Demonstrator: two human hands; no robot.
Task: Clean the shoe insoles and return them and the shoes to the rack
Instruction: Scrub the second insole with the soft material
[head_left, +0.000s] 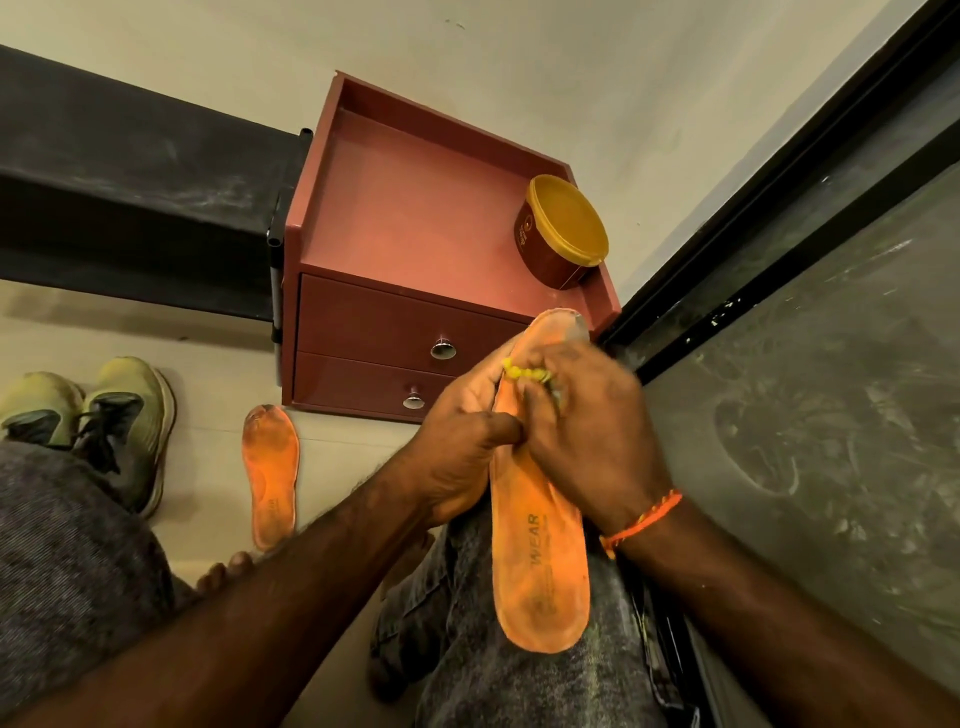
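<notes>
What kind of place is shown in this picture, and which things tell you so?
Probably a corner of a home, near an entrance or bedroom, though I cannot be sure. A small red drawer unit stands against a plain wall, a pair of worn shoes and a loose orange insole lie on the tiled floor.
</notes>
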